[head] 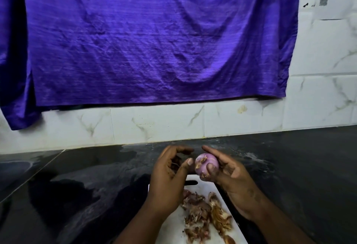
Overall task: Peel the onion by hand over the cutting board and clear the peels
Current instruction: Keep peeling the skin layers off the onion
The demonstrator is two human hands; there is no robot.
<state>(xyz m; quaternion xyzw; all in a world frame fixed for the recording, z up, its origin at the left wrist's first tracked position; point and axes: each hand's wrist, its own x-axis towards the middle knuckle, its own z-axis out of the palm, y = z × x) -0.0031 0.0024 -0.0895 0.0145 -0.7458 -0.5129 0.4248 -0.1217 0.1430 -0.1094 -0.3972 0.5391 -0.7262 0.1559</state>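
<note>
A mostly peeled purple onion (205, 164) is held above the far end of the white cutting board (200, 185). My right hand (229, 174) grips it, thumb across its front and fingers curled behind. My left hand (170, 174) is just left of the onion, fingers curved, its thumb tip close to the onion's skin; a scrap of peel seems to lie in its palm. A heap of dry brown peels (204, 216) lies on the board below both hands.
The board sits on a dark glossy counter (87, 185) that runs to a white marble-tiled wall (154, 124). A purple cloth (150, 40) hangs over the wall above the counter.
</note>
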